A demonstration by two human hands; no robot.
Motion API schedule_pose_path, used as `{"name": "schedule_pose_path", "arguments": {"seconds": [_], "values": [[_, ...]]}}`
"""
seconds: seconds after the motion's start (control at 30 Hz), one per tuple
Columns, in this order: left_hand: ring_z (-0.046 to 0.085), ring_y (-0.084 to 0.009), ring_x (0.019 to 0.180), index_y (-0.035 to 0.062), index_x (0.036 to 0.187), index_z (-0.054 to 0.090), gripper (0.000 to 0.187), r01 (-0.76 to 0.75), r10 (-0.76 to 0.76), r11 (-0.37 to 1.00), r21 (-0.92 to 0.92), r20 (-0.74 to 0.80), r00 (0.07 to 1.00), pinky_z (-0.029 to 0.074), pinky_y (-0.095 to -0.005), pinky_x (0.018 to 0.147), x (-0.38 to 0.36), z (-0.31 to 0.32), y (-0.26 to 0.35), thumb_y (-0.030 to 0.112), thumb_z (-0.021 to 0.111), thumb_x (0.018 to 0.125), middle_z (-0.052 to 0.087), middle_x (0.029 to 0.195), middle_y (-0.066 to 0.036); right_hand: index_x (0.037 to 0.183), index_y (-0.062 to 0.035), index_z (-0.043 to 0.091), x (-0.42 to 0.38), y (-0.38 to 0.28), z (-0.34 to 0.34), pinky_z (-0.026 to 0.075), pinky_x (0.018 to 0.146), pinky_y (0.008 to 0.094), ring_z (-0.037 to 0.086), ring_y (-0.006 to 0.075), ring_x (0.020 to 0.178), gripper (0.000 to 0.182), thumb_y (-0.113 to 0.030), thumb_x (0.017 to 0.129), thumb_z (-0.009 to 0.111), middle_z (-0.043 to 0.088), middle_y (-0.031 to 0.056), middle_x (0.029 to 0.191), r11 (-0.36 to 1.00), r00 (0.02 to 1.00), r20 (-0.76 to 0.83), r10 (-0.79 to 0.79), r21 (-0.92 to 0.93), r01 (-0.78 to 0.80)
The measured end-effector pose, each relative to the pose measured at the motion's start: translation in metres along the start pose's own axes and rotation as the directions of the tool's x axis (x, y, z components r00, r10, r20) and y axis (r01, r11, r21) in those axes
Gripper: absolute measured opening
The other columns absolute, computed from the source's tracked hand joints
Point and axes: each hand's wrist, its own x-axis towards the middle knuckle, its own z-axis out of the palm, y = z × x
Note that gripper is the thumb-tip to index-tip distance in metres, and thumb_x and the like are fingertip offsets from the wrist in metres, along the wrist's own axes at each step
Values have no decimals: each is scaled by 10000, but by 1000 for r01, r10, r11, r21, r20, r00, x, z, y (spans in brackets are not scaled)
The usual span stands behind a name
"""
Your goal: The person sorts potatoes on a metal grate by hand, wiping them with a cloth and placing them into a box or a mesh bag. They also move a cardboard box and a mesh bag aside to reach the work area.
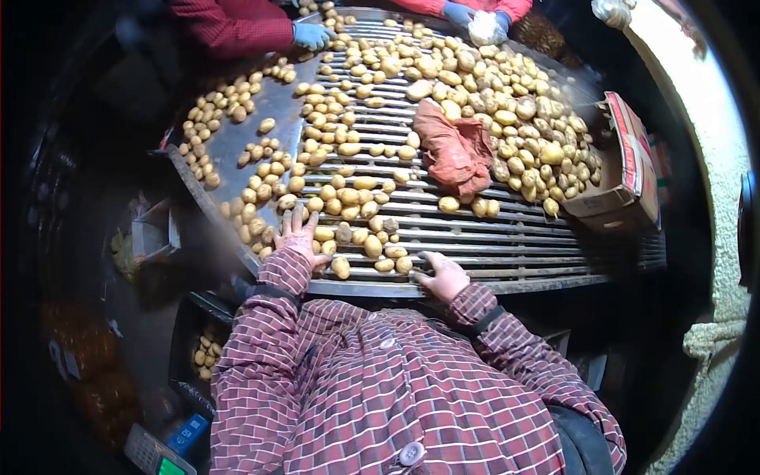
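Observation:
Potatoes [373, 246] of mixed sizes lie over a slatted metal sorting table [514, 273]. My left hand [298, 240] rests among them near the front edge, fingers spread, touching potatoes at the border of the slats and the smooth metal sheet [273, 87]. Nothing is visibly gripped there. At the front edge, right of a small group of potatoes, my right hand [445, 279] reaches over the slats with thumb and fingers apart. One potato [404, 265] lies just left of its fingertips. A dark, dirty lump [343, 233] sits among the potatoes between my hands.
A crumpled red mesh bag [459, 150] lies mid-table beside a large potato heap [546, 134]. An open cardboard box [629, 170] stands at the right. Across the table are a co-worker's gloved hand [313, 36] and another's gloved hands [483, 24]. A black crate [198, 348] holds potatoes at lower left.

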Motion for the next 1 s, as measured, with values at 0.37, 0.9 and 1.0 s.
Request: {"name": "schedule_pose_path", "arguments": {"seconds": [0.37,0.9,1.0], "values": [[432,-307,1297,101,1363,475,688,-211,-51,839,-501,-460,886,345,-440,1084,-35,14,2,210,759,746,491,1367,-161,1085,-55,580,92,-97,17,526,806,431,656,332,950,436,-368,803,693,652,185,999,961,958,211,-196,-152,230],[661,-233,746,-8,1080,588,252,253,20,-358,-899,263,965,571,-352,677,-6,5,43,198,596,936,633,842,-106,1495,-178,292,220,41,-116,417,1030,447,465,375,1270,888,-346,731,711,395,201,1450,920,936,-172,307,-200,-338],[661,-225,739,-14,1085,591,248,234,30,-208,-950,232,972,566,-330,693,-3,10,39,185,596,938,644,829,-112,1326,-79,538,232,102,-140,481,951,389,604,313,1089,637,-162,709,674,629,172,1170,952,943,-329,52,302,53]]}}
